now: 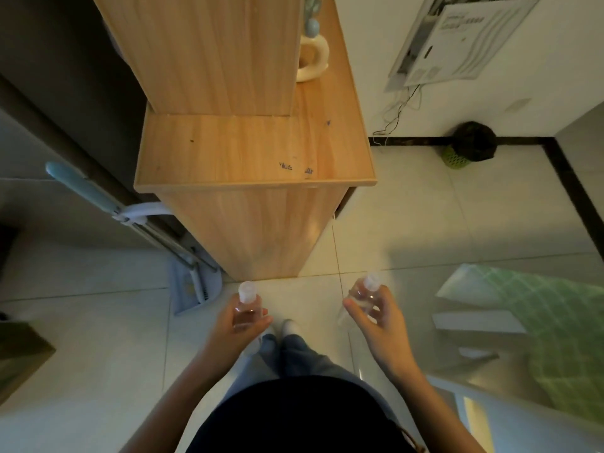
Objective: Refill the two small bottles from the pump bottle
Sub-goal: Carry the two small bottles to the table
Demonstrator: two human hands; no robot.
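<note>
My left hand (243, 326) gripped one small clear bottle (247, 304) upright, cap up, fingers curled round it. My right hand (376, 318) held the other bottle (367, 294), tilted a bit, thumb & fingers wrapped round. Both were over the floor tiles (408, 223), just in front of the wooden worktop (228, 148), w/ a mop (81, 188) leaning at its left.

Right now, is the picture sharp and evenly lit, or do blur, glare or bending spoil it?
Head view: the right hand and right bottle are smeared by motion; the left hand and left bottle look sharper. Head view: the light is dim and warm, the floor shows pale glare, and the wide lens bends the cabinet edges.
</note>
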